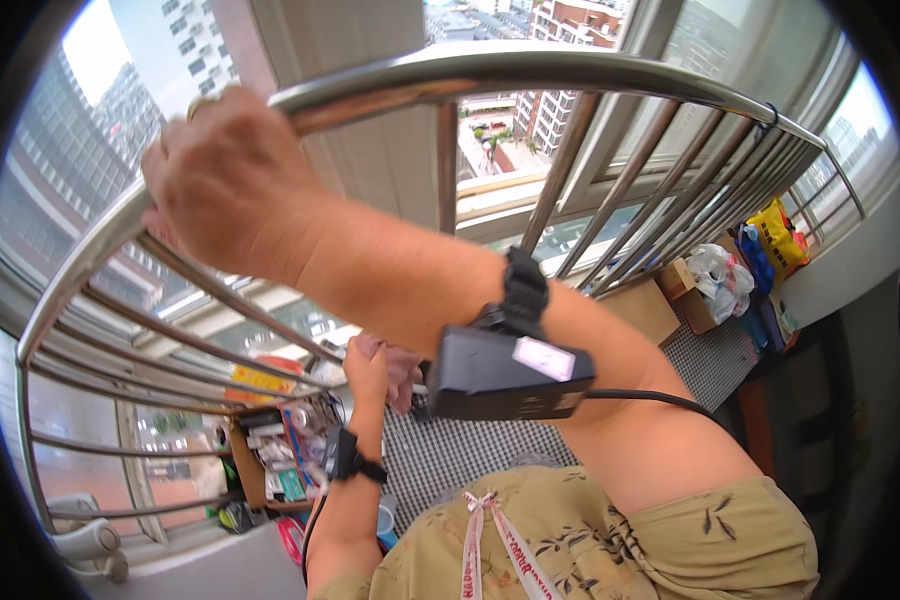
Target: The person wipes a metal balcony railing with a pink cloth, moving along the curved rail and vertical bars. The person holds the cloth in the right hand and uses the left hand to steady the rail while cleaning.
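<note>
My right hand [229, 176] reaches across to the upper left and is closed over the curved top rail of a stainless-steel railing [450, 69]. Its fingertips are hidden behind the rail, so I cannot tell whether anything is pressed beneath them. Lower down, near the foot of the railing, my left hand [365, 364] grips a dusty-pink cloth [401, 375] that hangs in folds. My right forearm covers part of that cloth. A black box-shaped device [510, 375] is strapped to my right arm, and a smaller black one [340, 454] to my left wrist.
Windows overlooking tall buildings lie beyond the vertical bars [562, 169]. At lower left stands a cardboard box [249, 461] of mixed items. Cartons [641, 311], a white plastic bag [720, 281] and a yellow bag [776, 240] sit at right on the checked floor [472, 442]. A black cable [660, 396] trails from my right arm.
</note>
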Tool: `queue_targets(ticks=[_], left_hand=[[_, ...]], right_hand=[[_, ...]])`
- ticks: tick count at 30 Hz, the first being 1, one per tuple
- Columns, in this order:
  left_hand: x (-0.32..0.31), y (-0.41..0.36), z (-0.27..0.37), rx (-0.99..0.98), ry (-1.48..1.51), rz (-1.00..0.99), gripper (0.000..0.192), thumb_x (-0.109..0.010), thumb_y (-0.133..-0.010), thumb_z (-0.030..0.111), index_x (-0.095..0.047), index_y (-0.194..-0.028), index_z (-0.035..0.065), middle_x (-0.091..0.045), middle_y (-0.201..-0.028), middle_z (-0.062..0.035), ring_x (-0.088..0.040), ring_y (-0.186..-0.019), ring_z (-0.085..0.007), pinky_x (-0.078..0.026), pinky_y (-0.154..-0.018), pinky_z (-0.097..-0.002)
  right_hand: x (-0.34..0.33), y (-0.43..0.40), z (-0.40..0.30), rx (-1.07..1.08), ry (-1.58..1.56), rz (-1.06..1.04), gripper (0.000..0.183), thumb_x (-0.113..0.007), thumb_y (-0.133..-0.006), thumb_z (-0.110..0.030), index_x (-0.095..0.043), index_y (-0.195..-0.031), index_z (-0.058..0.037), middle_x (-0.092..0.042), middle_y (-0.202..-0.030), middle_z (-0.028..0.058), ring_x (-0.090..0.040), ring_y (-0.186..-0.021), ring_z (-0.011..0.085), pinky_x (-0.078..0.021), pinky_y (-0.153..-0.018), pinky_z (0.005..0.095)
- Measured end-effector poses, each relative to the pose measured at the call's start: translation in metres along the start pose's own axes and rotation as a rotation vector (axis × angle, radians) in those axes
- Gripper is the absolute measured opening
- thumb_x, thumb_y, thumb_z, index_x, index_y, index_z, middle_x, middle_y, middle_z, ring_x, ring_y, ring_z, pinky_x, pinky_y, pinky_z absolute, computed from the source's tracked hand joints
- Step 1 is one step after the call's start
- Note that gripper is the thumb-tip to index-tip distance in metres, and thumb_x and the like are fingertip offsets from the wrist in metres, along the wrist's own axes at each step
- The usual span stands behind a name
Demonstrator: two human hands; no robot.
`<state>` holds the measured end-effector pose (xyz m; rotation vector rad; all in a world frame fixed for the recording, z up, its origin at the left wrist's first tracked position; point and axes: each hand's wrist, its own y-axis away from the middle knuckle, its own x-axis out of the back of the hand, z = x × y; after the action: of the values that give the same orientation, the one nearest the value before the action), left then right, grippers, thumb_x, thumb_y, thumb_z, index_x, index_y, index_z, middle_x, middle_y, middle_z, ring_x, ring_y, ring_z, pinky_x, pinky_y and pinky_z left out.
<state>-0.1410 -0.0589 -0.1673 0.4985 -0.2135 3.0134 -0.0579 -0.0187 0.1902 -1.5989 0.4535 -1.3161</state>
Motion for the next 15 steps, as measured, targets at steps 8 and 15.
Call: queue_targets(ticks=[8, 15], left_hand=[[0.045, -0.016, 0.149, -0.404, -0.009, -0.122, 0.034, -0.055, -0.097, 0.022, -0.055, -0.122, -0.0011, -0.063, -0.117, -0.0099, -0.059, -0.109, -0.0188, -0.047, -0.093, -0.0334], [0.036, 0.026, 0.238, 0.244, 0.945, -0.455, 0.050, -0.039, -0.105, 0.037, -0.044, -0.140, 0.0015, -0.050, -0.140, -0.0124, -0.048, -0.130, -0.0263, -0.038, -0.110, -0.0390]], right_hand=[[0.033, 0.081, -0.003, 0.039, -0.608, 0.323, 0.031, -0.070, -0.075, -0.006, -0.061, -0.105, -0.0098, -0.057, -0.120, 0.0114, -0.051, -0.121, 0.0313, -0.0362, -0.108, 0.0524], [0.059, 0.237, -0.004, -0.684, -0.734, 0.101, 0.064, -0.074, -0.078, -0.018, -0.048, -0.136, -0.0066, -0.050, -0.134, 0.0179, -0.042, -0.131, 0.0380, -0.0292, -0.113, 0.0470]])
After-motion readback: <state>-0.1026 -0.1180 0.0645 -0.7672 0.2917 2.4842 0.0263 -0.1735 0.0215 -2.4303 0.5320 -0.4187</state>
